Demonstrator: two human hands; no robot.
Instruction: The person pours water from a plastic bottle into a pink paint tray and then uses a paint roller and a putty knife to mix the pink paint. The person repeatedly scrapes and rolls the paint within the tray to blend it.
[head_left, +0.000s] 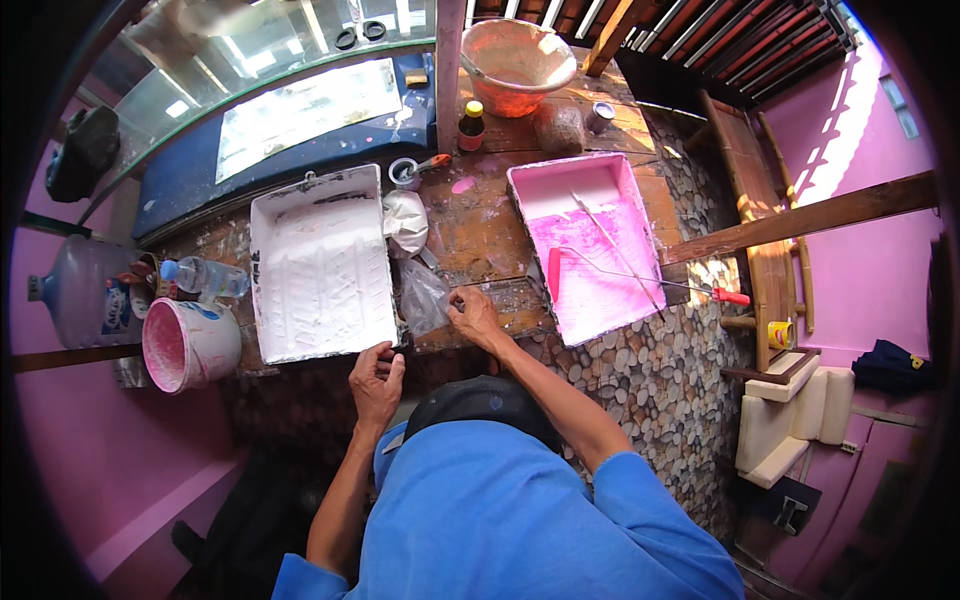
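the clear plastic bag (pixel 423 298) lay on the table (pixel 485 262), just to the left of the right hand (pixel 474 318), and that short sideways step was the relation that mattered most. its long axis ran roughly away from the body, so its right edge faced the fingertips. the right hand was the nearer of the two; the left hand (pixel 376 382) sat lower, at the near right corner of the white tray (pixel 320 188).

the right fingers were curled in, with only a narrow space between thumb and forefinger; whether they pinched something small or touched the bag could not be told. the left fingers were loosely bent, the thumb a little apart from them, and the tips came up to the tray's near rim; contact there was hard to make out, and no held thing showed.

a white bundle (pixel 406 222) sat beyond the plastic bag, close by the tray's right wall. farther right, well apart from both hands, stood the pink tray (pixel 642 215), with a paint roller (pixel 554 273) and a thin stick (pixel 610 238) lying across it.
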